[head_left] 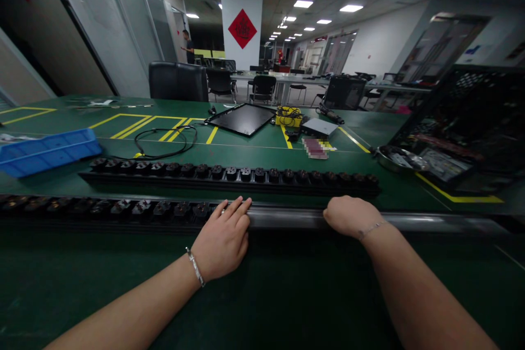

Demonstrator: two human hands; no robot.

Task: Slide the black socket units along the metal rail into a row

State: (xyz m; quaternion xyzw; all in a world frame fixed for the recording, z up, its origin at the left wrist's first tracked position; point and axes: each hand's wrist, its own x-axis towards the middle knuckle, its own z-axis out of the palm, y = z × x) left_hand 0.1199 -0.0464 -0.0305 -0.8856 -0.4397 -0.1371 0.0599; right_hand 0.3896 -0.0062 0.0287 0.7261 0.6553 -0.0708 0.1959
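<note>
A long black power strip (162, 209) runs across the near part of the green table, with sockets showing along its left part. To the right it continues under a smooth dark cover (287, 219). My left hand (225, 240) lies across the strip where the sockets meet the cover, fingers stretched out and fingertips at its far edge. Closed into a fist, my right hand (351, 215) rests at the cover; its curled fingers are hidden, so I cannot tell what they hold. Just beyond lies a second black power strip (246, 178), parallel to the first.
A blue bin (49, 152) stands at the left, near a black cable loop (164, 142). Farther back are a flat black panel (244, 119), a yellow box (288, 116) and a grey box (320, 128). At the right sits a metal bowl (401, 159) beside an open black case (467, 120).
</note>
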